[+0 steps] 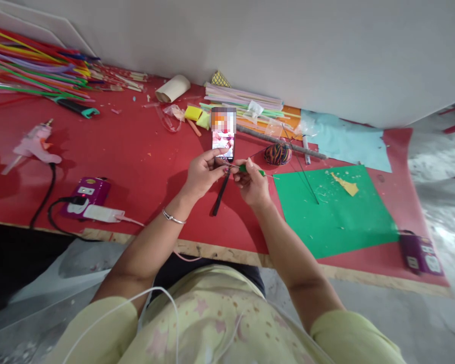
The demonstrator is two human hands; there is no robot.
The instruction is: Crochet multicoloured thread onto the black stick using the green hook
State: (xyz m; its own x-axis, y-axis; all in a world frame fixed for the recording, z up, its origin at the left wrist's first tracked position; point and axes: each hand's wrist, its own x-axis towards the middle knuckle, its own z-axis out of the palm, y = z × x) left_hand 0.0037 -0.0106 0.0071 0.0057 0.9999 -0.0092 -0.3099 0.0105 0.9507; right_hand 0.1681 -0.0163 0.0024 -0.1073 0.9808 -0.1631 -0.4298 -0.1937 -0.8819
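My right hand point(253, 186) is closed around a crochet hook with a green handle point(243, 168); its thin metal shaft points left. My left hand point(201, 174) pinches a small bit of dark yarn point(220, 163) at the hook's tip, mostly covered by the fingers. To the right of my hands lies a multicoloured ball of yarn point(277, 153), and a thin strand leads from it toward them. Just behind my hands a phone point(223, 144) with a lit screen stands upright. A black strip point(220, 194) lies below it, between my wrists.
Green sheet point(333, 212) with scraps lies right, light blue sheet point(349, 141) behind it. A grey stick point(280, 141) crosses the back. At left are a glue gun point(36, 144), a purple power socket point(87, 194) with cords, and bundled pipe cleaners point(34, 65). Another purple socket point(420, 253) sits right.
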